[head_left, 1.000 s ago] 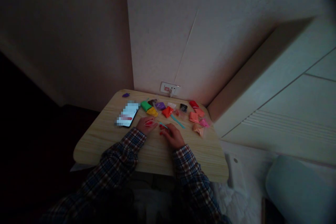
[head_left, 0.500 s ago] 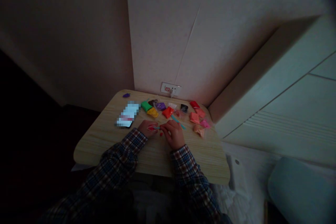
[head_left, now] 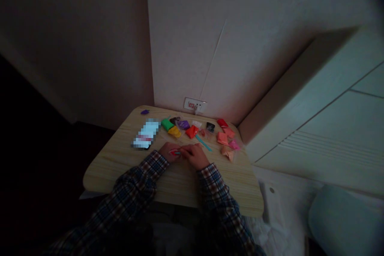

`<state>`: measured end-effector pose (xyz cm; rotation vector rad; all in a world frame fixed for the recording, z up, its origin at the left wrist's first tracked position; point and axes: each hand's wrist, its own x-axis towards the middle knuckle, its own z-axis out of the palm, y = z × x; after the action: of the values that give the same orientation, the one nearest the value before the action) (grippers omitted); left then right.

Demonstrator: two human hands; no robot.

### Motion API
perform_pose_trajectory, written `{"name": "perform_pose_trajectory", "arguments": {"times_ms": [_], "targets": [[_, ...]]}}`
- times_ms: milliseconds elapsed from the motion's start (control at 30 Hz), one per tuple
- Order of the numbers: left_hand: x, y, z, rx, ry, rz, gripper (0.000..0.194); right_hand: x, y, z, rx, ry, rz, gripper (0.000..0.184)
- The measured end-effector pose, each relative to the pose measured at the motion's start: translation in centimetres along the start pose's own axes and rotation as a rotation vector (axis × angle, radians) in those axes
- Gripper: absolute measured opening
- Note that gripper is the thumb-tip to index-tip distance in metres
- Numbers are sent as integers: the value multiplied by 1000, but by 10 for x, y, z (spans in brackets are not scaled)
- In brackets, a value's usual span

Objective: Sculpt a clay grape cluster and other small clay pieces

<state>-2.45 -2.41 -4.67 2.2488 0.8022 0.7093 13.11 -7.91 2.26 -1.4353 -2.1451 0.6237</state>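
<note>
My left hand [head_left: 169,151] is closed around a small red piece with a pale edge [head_left: 173,152], which looks like modelling clay. My right hand [head_left: 197,156] pinches a thin light-blue tool [head_left: 178,153], its tip against the red piece. The two hands nearly meet over the table [head_left: 180,182]. Beyond my right hand lies a flat blue strip [head_left: 203,143]. An orange-red clay packet [head_left: 192,131] is just behind it, near a yellow packet [head_left: 174,131] and a green packet [head_left: 167,124].
A phone with a blurred screen [head_left: 147,133] lies left of my hands. A small purple shape [head_left: 145,112] sits at the back left corner. Several coral, pink and peach packets [head_left: 222,139] lie on the right. A wall socket [head_left: 195,105] is behind the table.
My right hand has shifted left, closer to my left hand, and the tool's visible part is shorter. A small red bit on the table is now hidden. The view has tilted slightly.
</note>
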Motion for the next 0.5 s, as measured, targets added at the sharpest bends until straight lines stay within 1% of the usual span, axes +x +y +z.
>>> {"name": "perform_pose_trajectory", "arguments": {"times_ms": [167,233,333,433,500], "targets": [[-1,0,-2,-41,-49,15,20,2,7,0,155,-72,45,35],[0,-5,0,-48,-74,13,17,3,11,3,214,-99,55,36],[2,-15,3,-39,-99,-19,26,4,16,7,303,-145,40,38],[4,-24,4,-13,-87,-59,30,4,16,8,378,-180,0,41],[4,-24,3,4,-62,-71,29,4,14,6,411,-167,-18,43]]}}
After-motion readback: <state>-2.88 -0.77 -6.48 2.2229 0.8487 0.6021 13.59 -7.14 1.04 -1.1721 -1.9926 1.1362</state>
